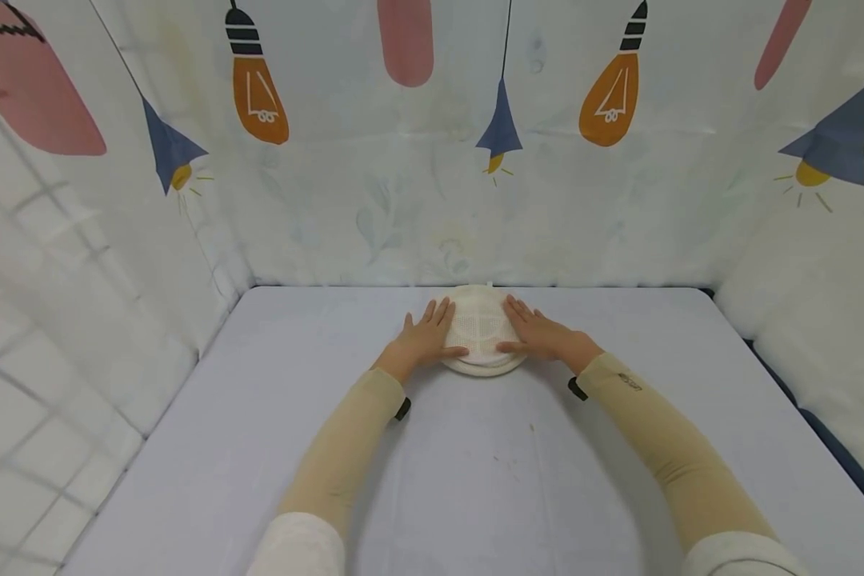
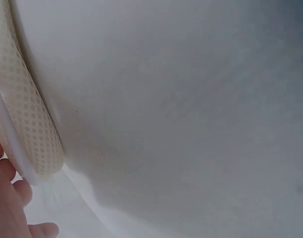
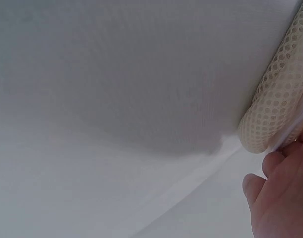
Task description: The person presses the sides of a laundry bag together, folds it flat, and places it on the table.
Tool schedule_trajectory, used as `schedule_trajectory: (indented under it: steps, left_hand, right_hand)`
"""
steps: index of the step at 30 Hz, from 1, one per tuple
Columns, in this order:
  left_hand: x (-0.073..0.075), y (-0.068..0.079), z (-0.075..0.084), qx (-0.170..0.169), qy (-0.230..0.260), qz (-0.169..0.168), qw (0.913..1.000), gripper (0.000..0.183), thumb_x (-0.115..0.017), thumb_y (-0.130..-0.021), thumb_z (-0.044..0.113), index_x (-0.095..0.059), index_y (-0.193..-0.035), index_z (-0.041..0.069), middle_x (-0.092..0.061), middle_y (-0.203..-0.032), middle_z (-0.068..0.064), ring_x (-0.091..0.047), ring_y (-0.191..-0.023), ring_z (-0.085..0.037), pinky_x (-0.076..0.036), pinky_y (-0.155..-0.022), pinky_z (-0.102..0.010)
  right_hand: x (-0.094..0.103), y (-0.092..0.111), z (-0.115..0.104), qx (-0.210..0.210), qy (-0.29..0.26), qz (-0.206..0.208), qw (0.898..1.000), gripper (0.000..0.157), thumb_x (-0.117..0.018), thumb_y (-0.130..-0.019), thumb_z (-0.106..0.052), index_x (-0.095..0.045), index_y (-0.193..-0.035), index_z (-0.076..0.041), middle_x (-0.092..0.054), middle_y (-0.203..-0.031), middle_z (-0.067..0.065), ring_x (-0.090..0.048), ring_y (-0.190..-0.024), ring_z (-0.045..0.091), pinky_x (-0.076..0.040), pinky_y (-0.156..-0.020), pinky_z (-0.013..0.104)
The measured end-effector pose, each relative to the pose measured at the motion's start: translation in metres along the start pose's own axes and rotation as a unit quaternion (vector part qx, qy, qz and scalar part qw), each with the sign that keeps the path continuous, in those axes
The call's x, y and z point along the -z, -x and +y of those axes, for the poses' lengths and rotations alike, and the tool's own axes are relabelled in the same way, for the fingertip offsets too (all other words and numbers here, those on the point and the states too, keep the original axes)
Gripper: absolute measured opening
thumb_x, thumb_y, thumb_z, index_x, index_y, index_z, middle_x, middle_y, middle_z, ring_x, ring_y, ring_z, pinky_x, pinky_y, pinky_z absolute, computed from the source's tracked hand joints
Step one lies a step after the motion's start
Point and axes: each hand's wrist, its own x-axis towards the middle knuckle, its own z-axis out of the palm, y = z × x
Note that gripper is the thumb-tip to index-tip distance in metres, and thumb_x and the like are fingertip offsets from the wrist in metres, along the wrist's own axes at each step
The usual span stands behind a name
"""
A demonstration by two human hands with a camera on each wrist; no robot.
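Note:
A round, cream mesh bag [image 1: 478, 328], which looks like a laundry bag, lies flat near the table's far edge. My left hand [image 1: 421, 340] rests on its left side with the fingers spread and straight. On the opposite side, my right hand [image 1: 543, 332] touches it the same way, its thumb reaching over the near part. The left wrist view shows the thick holed rim of the bag [image 2: 36, 124] and a pale band beside my left fingers [image 2: 23, 192]. A matching stretch of the bag [image 3: 270, 109] appears by my right hand [image 3: 282, 198] in the right wrist view.
A white cloth covers the table [image 1: 461, 488], with a few tiny specks [image 1: 532, 427] in front of the bag. Behind it hangs a curtain [image 1: 418, 200] printed with lamps and bulbs, and more pale sheeting closes both sides.

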Motion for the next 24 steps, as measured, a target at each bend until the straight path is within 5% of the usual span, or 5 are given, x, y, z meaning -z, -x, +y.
schedule_trajectory:
  steps: [24]
  left_hand:
    - [-0.0064, 0.0012, 0.0017, 0.022, 0.002, -0.018, 0.9996, 0.102, -0.048, -0.100, 0.066, 0.004, -0.164, 0.005, 0.010, -0.171, -0.012, 0.009, -0.156, -0.030, -0.007, -0.119, -0.067]
  right_hand:
    - [-0.0018, 0.0050, -0.0023, -0.010, 0.010, -0.005, 1.000, 0.095, -0.051, -0.106, -0.049, 0.003, -0.159, 0.009, 0.008, -0.168, 0.025, 0.004, -0.154, 0.043, -0.003, -0.122, 0.058]
